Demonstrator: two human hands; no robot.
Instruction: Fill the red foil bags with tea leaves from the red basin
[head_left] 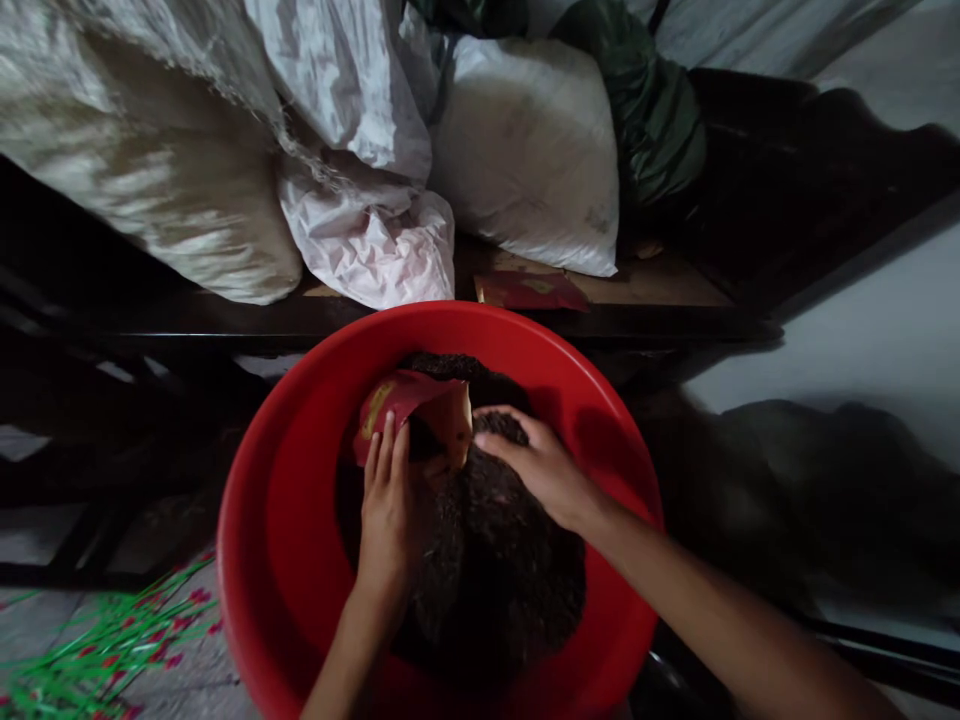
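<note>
Inside a big red plastic tub (289, 490) lies a heap of dark, loose, shredded material like dried leaves (517, 545). My left hand (390, 510) grips a dark red paper packet (405, 392) with yellow print, lying on its side; its cut mouth faces right and its pale inner wall shows. The left thumb is hidden at the packet's edge. Just right of that mouth, my right hand (536, 455) is curled around a handful of the dark shreds (502, 428), thumb and fingers partly closed over it.
Behind the tub, a dark wooden bench (652, 285) bears several stuffed white sacks (525, 150), a dark green bag (649, 110) and another flat red packet (532, 290). Green stems with red tips (127, 640) lie on the floor at lower left. A pale wall (862, 310) stands at right.
</note>
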